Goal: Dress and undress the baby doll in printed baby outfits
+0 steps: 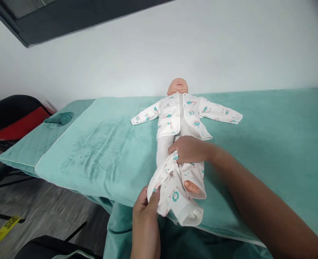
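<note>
A baby doll [178,86] lies on its back on a green-covered bed, its head toward the wall. It wears a white printed jacket [169,115] with both sleeves spread out. White printed baby pants [179,199] lie around its lower legs, and one foot [191,187] shows at a leg opening. My left hand [147,205] pinches the pants' edge at the lower left. Higher up, my right hand [188,149] is closed on the bunched waist part, over the doll's legs. The doll's other foot is hidden in the cloth.
The green bed cover [269,144] stretches to both sides, with a green pillow [51,129] at the left. Black chairs [16,111] stand beyond the left end. A white wall [148,57] rises behind, with a dark frame [67,18] above.
</note>
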Tool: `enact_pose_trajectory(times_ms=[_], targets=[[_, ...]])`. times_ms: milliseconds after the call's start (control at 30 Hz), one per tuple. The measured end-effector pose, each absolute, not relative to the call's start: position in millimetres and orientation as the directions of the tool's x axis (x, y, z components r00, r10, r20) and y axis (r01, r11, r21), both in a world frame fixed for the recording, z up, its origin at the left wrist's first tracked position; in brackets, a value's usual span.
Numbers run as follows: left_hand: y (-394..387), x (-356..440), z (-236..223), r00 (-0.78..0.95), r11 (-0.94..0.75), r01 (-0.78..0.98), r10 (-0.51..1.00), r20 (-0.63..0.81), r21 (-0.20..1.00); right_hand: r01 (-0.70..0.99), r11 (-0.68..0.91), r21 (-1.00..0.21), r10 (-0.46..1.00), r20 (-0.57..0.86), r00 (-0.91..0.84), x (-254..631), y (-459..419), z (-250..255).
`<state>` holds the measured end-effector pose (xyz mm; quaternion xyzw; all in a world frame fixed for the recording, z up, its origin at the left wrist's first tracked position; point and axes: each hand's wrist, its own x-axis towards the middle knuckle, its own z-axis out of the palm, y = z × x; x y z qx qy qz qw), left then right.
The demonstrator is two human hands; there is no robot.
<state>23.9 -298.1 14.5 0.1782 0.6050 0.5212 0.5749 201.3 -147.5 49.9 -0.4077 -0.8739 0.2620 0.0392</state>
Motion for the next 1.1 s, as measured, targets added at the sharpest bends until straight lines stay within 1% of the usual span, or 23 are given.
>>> enact_pose_trajectory(times_ms=[133,300,367,433,533,600,667,733,800,867,933,1033,1100], targets=[[-291,22,10,-0.239,0.410,-0.371,0.825,-0.513,0.833,0.699,0.541,-0.467,0.738,-0.134,-0.661,199,-151,51],[-288,22,13,-0.194,0.422,-0.290,0.853,-0.485,0.859,0.715,0.503,-0.486,0.764,-0.137,-0.631,200,-153,53],[-287,22,16,-0.160,0.404,-0.286,0.874,-0.459,0.869,0.687,0.499,-0.528,0.752,-0.130,-0.646,202,-154,53],[-284,23,19,-0.142,0.377,-0.277,0.894,-0.425,0.884,0.641,0.482,-0.597,0.737,-0.120,-0.665,206,-153,54],[-277,22,21,-0.125,0.342,-0.242,0.917,-0.378,0.908,0.598,0.397,-0.696,0.725,-0.161,-0.669,212,-152,56],[-269,18,19,-0.121,0.306,-0.190,0.936,-0.332,0.933,0.588,0.332,-0.738,0.712,-0.213,-0.669,216,-150,58],[-258,13,14,-0.137,0.237,-0.094,0.959,-0.249,0.967,0.578,0.282,-0.765,0.692,-0.256,-0.675,218,-149,60],[-246,8,8,-0.163,0.164,0.012,0.974,-0.159,0.986,0.579,0.243,-0.778,0.682,-0.288,-0.673,218,-149,61],[-235,5,4,-0.166,0.122,0.062,0.980,-0.111,0.991,0.595,0.217,-0.774,0.696,-0.304,-0.650,218,-150,61],[-228,5,2,-0.159,0.113,0.047,0.982,-0.104,0.993,0.606,0.214,-0.766,0.720,-0.295,-0.628,217,-150,60],[-224,7,4,-0.157,0.126,-0.007,0.980,-0.125,0.992,0.602,0.225,-0.766,0.730,-0.277,-0.625,217,-151,58],[-226,8,9,-0.130,0.194,-0.104,0.970,-0.207,0.975,0.586,0.253,-0.770,0.729,-0.247,-0.639,216,-151,56],[-233,6,13,-0.041,0.256,-0.189,0.962,-0.268,0.948,0.584,0.267,-0.766,0.728,-0.236,-0.643,216,-150,55]])
